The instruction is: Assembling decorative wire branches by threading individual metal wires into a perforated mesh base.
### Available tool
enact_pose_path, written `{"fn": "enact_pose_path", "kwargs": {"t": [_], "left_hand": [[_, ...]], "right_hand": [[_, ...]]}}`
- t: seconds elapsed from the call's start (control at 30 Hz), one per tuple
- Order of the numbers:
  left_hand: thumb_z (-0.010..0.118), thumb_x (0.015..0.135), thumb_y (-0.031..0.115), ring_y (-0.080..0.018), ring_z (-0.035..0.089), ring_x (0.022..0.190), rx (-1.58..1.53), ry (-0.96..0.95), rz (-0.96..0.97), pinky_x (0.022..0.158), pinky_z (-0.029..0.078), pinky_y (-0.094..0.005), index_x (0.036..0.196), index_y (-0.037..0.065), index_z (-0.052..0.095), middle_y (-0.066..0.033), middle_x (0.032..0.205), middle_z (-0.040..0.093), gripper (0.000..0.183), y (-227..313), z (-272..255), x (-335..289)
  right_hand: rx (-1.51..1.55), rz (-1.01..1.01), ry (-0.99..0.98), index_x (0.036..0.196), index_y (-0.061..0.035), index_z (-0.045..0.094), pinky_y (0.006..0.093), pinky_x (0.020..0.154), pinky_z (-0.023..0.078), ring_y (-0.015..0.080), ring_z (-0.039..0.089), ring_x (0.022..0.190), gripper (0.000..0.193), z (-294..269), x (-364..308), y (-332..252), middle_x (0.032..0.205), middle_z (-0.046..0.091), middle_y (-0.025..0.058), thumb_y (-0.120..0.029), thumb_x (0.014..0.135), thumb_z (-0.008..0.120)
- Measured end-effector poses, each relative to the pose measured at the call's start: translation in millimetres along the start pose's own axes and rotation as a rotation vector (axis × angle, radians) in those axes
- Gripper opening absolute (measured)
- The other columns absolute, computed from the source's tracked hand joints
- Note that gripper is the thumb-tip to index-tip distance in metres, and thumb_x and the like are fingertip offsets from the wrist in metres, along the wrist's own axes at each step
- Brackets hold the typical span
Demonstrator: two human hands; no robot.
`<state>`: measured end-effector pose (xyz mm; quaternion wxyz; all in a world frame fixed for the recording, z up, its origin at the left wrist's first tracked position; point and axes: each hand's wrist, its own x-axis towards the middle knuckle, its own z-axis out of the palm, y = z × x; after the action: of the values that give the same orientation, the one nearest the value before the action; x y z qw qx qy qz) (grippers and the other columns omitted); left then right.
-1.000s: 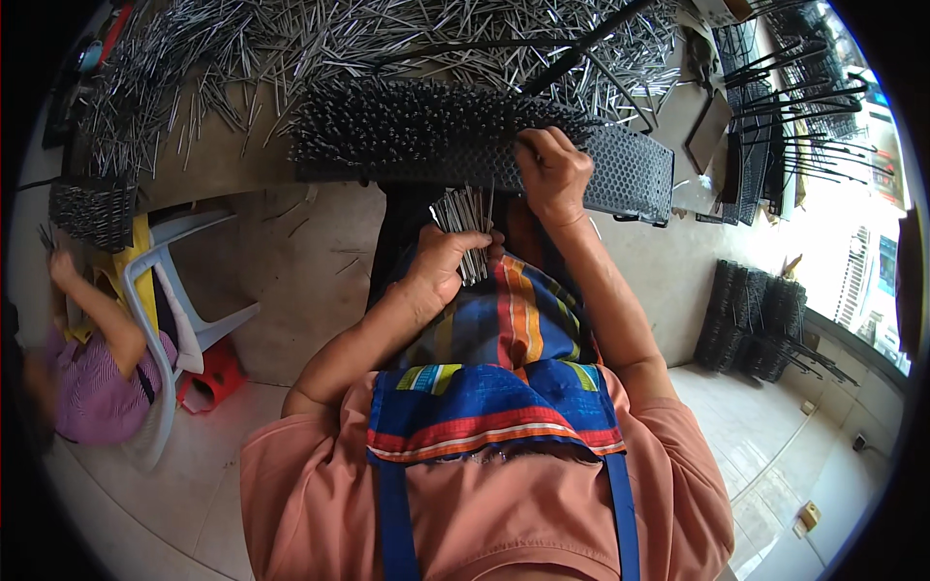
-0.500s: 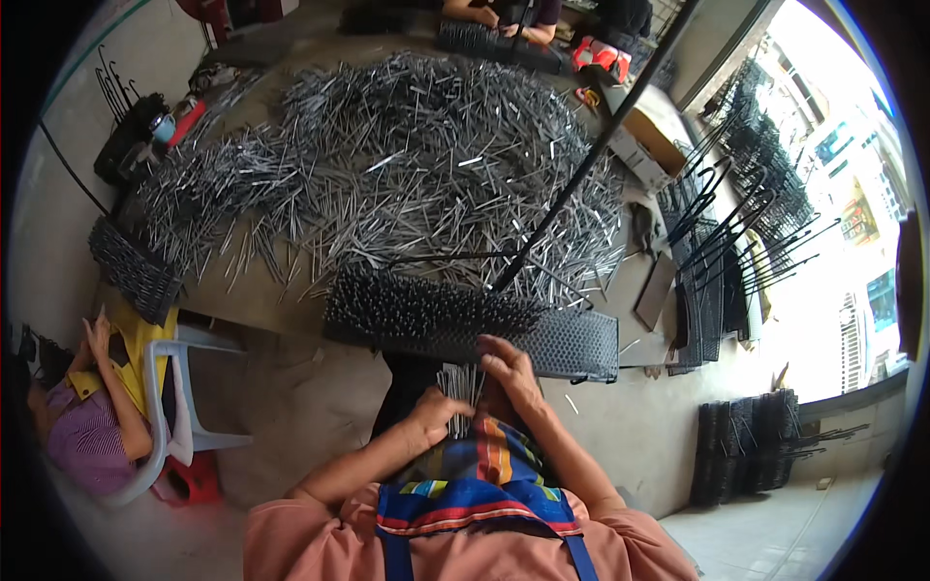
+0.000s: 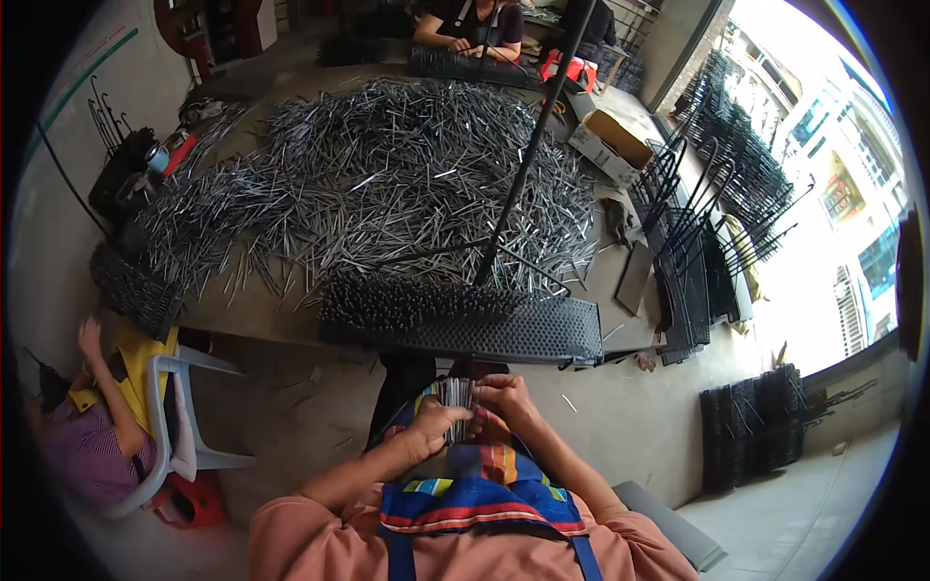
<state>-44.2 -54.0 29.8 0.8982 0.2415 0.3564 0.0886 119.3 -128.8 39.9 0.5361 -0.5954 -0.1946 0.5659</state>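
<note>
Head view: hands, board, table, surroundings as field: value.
left hand: holds a bundle of metal sticks
right hand: at the bundle's upper right; grip unclear
board: along the near edge of the table; sticks upright mostly on its left, holes showing right
table: large pile of loose sticks
surroundings: person and plastic chair, left

The wall (image 3: 58, 223) on the left is pale, with a green stripe (image 3: 116, 46) up high. Bright daylight comes in through a big opening (image 3: 819, 242) on the right, and buildings (image 3: 862, 145) show outside. A pale blue plastic armchair (image 3: 163, 407) stands on the grey floor (image 3: 281, 436) near the brown worktop (image 3: 232, 315).
</note>
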Motion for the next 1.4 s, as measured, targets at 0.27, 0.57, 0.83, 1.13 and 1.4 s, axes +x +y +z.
{"fn": "enact_pose_path", "kwargs": {"t": [0.27,0.57,0.83,1.13,1.4], "left_hand": [[0.065,0.076,-0.01,-0.0242,0.07,0.064,0.039,0.05,-0.01,0.058,0.06,-0.0357,0.098,0.001,0.066,-0.0108,0.081,0.07,0.025,-7.1,9.9,-4.1],[0.067,0.086,0.012,-0.022,0.071,0.074,0.107,0.347,-0.074,0.056,0.057,-0.0332,0.105,0.003,0.066,-0.0106,0.087,0.071,0.02,28.0,-11.4,36.0],[0.062,0.084,0.002,-0.0216,0.07,0.071,0.102,0.18,-0.06,0.055,0.056,-0.0336,0.107,0.001,0.064,-0.0117,0.087,0.071,0.023,22.4,-23.3,32.6],[0.062,0.083,-0.003,-0.0227,0.07,0.071,0.006,0.247,0.025,0.059,0.056,-0.0317,0.099,-0.001,0.066,-0.0141,0.086,0.071,0.017,30.2,-9.5,48.6],[0.063,0.083,-0.004,-0.0255,0.071,0.074,-0.04,0.239,0.007,0.063,0.06,-0.0346,0.104,-0.002,0.064,-0.0162,0.087,0.071,0.021,27.6,-5.4,58.8]], "right_hand": [[-0.114,0.009,0.2,0.079,-0.0009,0.069,0.0223,0.048,0.039,0.0052,0.052,0.056,0.012,4.1,-15.2,9.2,0.066,0.061,-0.0015,-0.01,0.086,0.068],[-0.255,-0.295,0.343,0.08,-0.0007,0.067,0.0234,0.053,0.044,0.008,0.055,0.062,0.008,-7.2,28.5,-18.4,0.073,0.063,0.001,-0.007,0.084,0.066],[-0.463,-0.86,0.48,0.089,0.0024,0.069,0.0205,0.06,0.042,0.0061,0.054,0.067,0.009,-6.8,84.0,-51.8,0.078,0.062,0.0022,0.005,0.08,0.069],[-0.453,-0.818,0.49,0.086,0.0012,0.069,0.0223,0.057,0.044,0.0085,0.058,0.066,0.008,-9.5,91.5,-32.4,0.079,0.063,0.0052,0.005,0.079,0.069],[-0.87,-0.947,0.458,0.085,-0.0009,0.068,0.0275,0.054,0.046,0.0195,0.061,0.058,0.005,-4.3,104.5,-40.9,0.076,0.062,0.0095,-0.001,0.08,0.069]]}}
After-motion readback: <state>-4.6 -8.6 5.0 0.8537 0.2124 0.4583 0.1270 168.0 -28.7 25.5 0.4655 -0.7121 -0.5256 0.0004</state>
